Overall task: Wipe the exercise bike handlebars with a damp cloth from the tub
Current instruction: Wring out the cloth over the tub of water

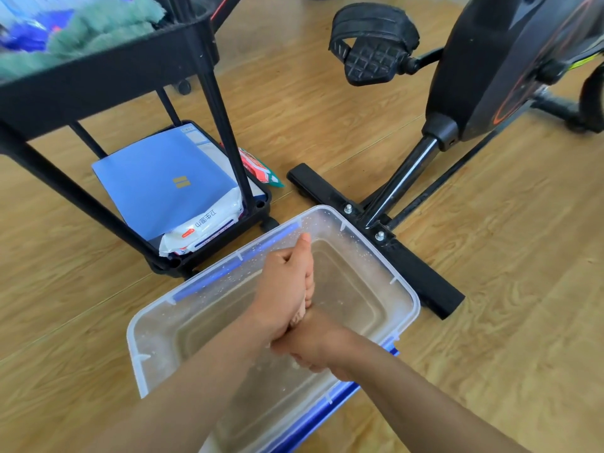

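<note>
Cloth (299,316) over tub (406,286), gripped inside curled fingers of left hand (287,291) and right hand (315,348)

A gold two-bar mark sits on the blue folder (163,181); the white pack's (202,233) characters are unreadable.

The cloth (301,313), pale pink and twisted into a tight roll, is gripped in the left hand (287,286) and right hand (315,346) over the tub (412,297), a clear plastic box with blue clips holding shallow water, on the floor just beside the black bike (483,60)
</note>
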